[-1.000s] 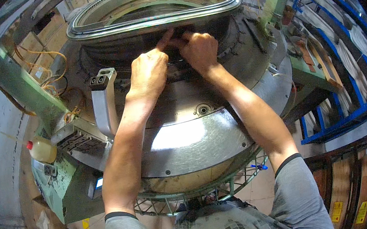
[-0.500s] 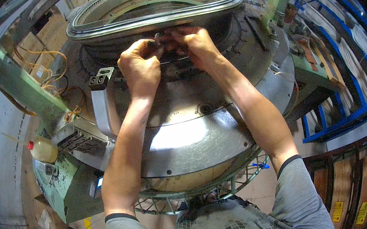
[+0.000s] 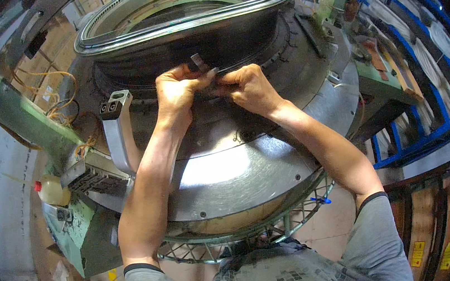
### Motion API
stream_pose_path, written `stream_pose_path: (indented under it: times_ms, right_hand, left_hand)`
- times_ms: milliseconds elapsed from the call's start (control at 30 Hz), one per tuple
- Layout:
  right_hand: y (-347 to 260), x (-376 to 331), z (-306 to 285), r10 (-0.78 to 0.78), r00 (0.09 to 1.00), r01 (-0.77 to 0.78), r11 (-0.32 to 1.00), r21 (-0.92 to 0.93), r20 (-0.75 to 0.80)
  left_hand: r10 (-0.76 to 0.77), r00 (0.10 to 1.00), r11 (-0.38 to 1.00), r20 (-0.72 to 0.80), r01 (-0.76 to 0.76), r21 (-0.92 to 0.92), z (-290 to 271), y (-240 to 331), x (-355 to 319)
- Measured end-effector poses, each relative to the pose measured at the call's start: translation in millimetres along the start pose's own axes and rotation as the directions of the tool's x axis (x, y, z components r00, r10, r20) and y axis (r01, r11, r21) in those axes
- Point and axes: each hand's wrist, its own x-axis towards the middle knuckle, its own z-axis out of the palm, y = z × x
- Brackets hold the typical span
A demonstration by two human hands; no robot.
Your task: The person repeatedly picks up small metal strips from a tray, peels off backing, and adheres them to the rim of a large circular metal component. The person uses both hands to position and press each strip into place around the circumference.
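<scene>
Both hands now sit knuckle to knuckle at the far edge of the big round machine table, pinched on one small dark strip. Left hand is clenched, thumb and forefinger nipping the strip's lower end; right hand is curled tight beside it, fingertips meeting the left thumb. A second ago the two hands were spread flatter along the black rubber band under the bright metal ring; since then they have closed together and the strip's free end stands up above the left thumb, against the black band. My read: a tab or end piece is being peeled or pulled up from the band, and the grip has gone from feeling along it to a firm pinch.

Hard to tell:
- Whether the strip is still joined to the band or already free. Fingers cover its lower end.
- What the right fingertips actually hold; the left thumb hides them.
- Band's seat under the ring, in shadow.
- Grey handle bracket at the table's left edge, its foot cut off by the left forearm.
- Pale bottle with a red cap at far left, warped by the lens.
</scene>
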Motion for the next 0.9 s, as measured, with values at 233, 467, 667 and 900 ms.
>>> stream_pose_path:
  times_ms: [233, 467, 667, 900]
  right_hand:
    - [-0.6, -2.9, -5.6, 0.482, 0.821, -0.563, 0.595, 0.573, 0.306]
    - [4.6, 1.5, -9.7, 0.435, 0.785, -0.619, 0.513, 0.595, 0.442]
    - [4.8, 0.2, -9.0, 0.437, 0.766, -0.642, 0.491, 0.589, 0.471]
    - [28.5, 2.0, 3.4, 0.38, 0.924, -0.332, 0.859, 0.39, -0.05]
  left_hand:
    - [-0.13, 0.989, 0.986, 0.063, 0.136, -0.096, -1.1, 1.2, -1.0]
    - [-0.143, 0.988, 0.981, 0.053, 0.148, -0.125, -1.0, -1.0, 3.8]
    - [-0.087, 0.996, 0.98, 0.006, 0.087, -0.18, 2.8, -3.7, 2.0]
    - [0.529, 0.843, 0.503, 0.098, -0.405, 0.763, 14.7, -3.3, -7.4]
